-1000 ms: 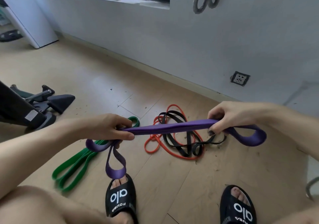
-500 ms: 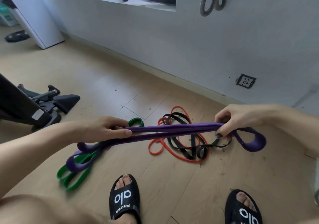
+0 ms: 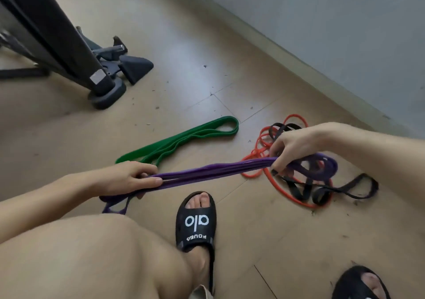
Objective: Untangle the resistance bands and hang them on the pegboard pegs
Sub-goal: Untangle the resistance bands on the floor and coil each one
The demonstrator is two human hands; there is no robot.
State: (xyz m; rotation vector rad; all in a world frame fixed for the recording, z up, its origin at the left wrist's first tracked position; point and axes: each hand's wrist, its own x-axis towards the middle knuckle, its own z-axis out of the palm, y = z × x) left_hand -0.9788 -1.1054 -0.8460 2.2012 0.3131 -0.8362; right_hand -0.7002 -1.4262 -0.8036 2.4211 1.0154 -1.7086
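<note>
A purple resistance band (image 3: 213,172), folded into several strands, stretches between my hands above the floor. My left hand (image 3: 128,179) pinches its left end, with short loops hanging below. My right hand (image 3: 292,146) grips its right end, where purple loops bulge out to the right. Behind my left hand a green band (image 3: 184,137) lies folded flat on the wooden floor. Under and behind my right hand an orange band (image 3: 273,183) and a black band (image 3: 322,190) lie tangled together on the floor. No pegboard is in view.
A black machine leg with a round foot (image 3: 105,91) and dark grey brackets (image 3: 131,64) stands at the upper left. A grey wall with skirting (image 3: 299,59) runs along the right. My black slippers (image 3: 195,222) and bare knee (image 3: 92,257) fill the foreground.
The view has tilted down and swung left, so the wall socket and hanging grey band are out of frame. The purple band's strands are bunched tighter between my hands.
</note>
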